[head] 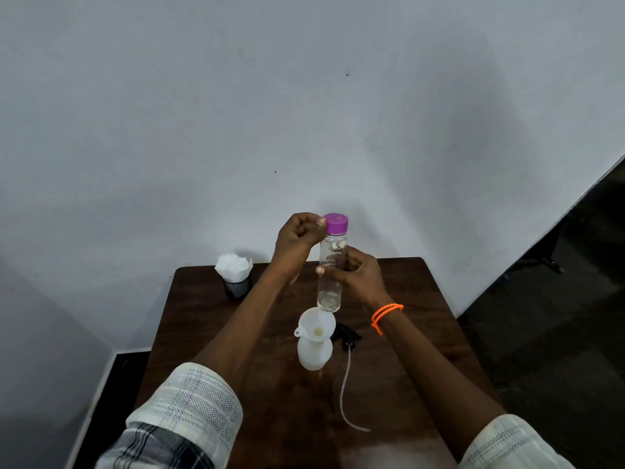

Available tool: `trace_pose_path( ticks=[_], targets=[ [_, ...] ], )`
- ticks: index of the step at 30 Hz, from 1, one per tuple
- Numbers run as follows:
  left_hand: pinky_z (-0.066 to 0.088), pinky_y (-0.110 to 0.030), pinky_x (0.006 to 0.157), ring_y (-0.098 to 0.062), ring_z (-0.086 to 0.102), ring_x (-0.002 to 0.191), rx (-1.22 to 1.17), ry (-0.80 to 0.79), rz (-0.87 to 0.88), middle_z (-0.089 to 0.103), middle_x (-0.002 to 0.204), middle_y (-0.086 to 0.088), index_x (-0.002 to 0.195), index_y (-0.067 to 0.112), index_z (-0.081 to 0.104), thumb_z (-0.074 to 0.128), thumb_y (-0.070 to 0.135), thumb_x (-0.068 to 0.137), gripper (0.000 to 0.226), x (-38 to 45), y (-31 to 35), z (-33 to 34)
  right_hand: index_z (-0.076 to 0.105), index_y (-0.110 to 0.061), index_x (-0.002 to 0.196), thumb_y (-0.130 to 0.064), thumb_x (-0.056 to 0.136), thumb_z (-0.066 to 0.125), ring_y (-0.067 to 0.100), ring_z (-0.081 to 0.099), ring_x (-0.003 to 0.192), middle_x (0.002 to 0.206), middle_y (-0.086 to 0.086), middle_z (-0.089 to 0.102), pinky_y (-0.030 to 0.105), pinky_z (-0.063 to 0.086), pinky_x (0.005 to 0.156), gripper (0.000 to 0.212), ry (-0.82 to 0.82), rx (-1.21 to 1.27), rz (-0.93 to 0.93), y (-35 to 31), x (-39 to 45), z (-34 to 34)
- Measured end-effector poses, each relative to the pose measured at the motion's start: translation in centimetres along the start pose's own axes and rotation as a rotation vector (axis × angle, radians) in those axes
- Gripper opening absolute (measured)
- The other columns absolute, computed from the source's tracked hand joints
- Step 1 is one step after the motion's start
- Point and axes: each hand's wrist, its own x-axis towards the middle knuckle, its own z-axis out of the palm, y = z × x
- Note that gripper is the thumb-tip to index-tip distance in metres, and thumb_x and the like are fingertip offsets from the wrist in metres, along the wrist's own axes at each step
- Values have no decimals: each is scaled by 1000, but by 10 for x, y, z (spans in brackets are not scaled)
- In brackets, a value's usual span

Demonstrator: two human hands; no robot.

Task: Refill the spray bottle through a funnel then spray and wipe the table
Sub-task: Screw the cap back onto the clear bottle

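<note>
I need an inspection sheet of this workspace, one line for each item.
Surface: dark wooden table, against a white wall.
Job's things: white spray bottle upright, funnel in its neck; clear bottle with purple cap held upright above; black sprayer head with tube lying beside.
Clutter: black cup of white tissues.
Hands: left hand at cap; right hand gripping bottle.
Cables: nothing seen.
Surroundings: dark floor.

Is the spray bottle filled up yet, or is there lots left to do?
Done: the funnel sits in the white spray bottle, and the sprayer head lies on the table. Now: the right hand holds the clear bottle; the left hand is at its purple cap. Left: pouring, spraying, wiping.
</note>
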Motion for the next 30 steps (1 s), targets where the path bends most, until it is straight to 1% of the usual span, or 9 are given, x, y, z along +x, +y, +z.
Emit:
trace_pose_path(
  ticks=[2, 4, 7, 9, 15, 18, 21, 26, 30],
  targets=[
    [55, -45, 97, -20, 67, 93, -27, 5, -18, 72, 95, -6, 96, 12, 68, 69, 25, 95, 13, 1, -2, -2, 76, -13, 106, -13, 67, 94, 22, 76, 96, 99, 4, 80, 46, 60, 91, 43, 2, 5, 1, 0, 0, 0],
    [53, -43, 99, -19, 66, 95, -57, -11, -37, 72, 98, -8, 99, 7, 71, 63, 24, 100, 19, 0, -1, -1, 76, -14, 106, -13, 66, 95, 22, 76, 96, 99, 4, 80, 46, 60, 91, 44, 2, 0, -2, 0, 0, 1],
    [55, -33, 95, -16, 69, 98, -18, -56, -8, 76, 108, -8, 109, 6, 74, 73, 32, 90, 33, -7, 5, 2, 77, -14, 105, -15, 64, 96, 23, 76, 97, 99, 4, 80, 48, 60, 91, 45, -1, -9, -7, 1, 2, 2],
    [56, -27, 89, -13, 71, 97, 35, -62, 18, 77, 106, -6, 114, 5, 73, 78, 22, 86, 32, -8, 3, 4, 77, -13, 105, -15, 64, 96, 22, 76, 97, 99, 4, 80, 48, 60, 92, 45, -5, -9, -11, 2, 3, 3],
    [52, -48, 104, -20, 69, 100, 6, 8, -23, 74, 108, -12, 110, 7, 70, 66, 22, 98, 20, -1, 2, -3, 76, -12, 105, -13, 66, 94, 24, 76, 97, 99, 6, 79, 49, 60, 91, 43, 4, 22, -5, 3, 3, 3],
    [53, -40, 103, -17, 69, 103, 0, -28, -19, 75, 110, -8, 113, 4, 71, 65, 23, 98, 25, -5, 3, -1, 76, -12, 105, -15, 65, 95, 24, 76, 97, 100, 6, 79, 49, 60, 91, 44, -6, 12, 1, 5, 5, 4],
    [55, -27, 90, -13, 71, 100, 55, -68, 22, 77, 109, -6, 118, 8, 72, 77, 18, 88, 32, -10, 4, 2, 76, -12, 103, -21, 63, 97, 24, 76, 98, 100, 6, 79, 50, 59, 92, 46, -2, -8, -1, 7, 7, 7],
    [52, -34, 102, -19, 69, 113, 40, -82, 13, 75, 117, -4, 123, 10, 70, 68, 24, 96, 30, -3, 2, -1, 76, -13, 106, -16, 65, 95, 23, 76, 96, 99, 4, 80, 49, 60, 91, 45, 6, -4, 2, 9, 9, 6],
    [49, -39, 107, -21, 67, 117, 94, -81, 21, 74, 119, -4, 124, 10, 70, 60, 27, 101, 30, 1, -3, -4, 76, -15, 108, -22, 64, 95, 21, 76, 96, 101, 2, 80, 49, 60, 91, 48, 6, -25, 11, 12, 11, 7]
  ],
)
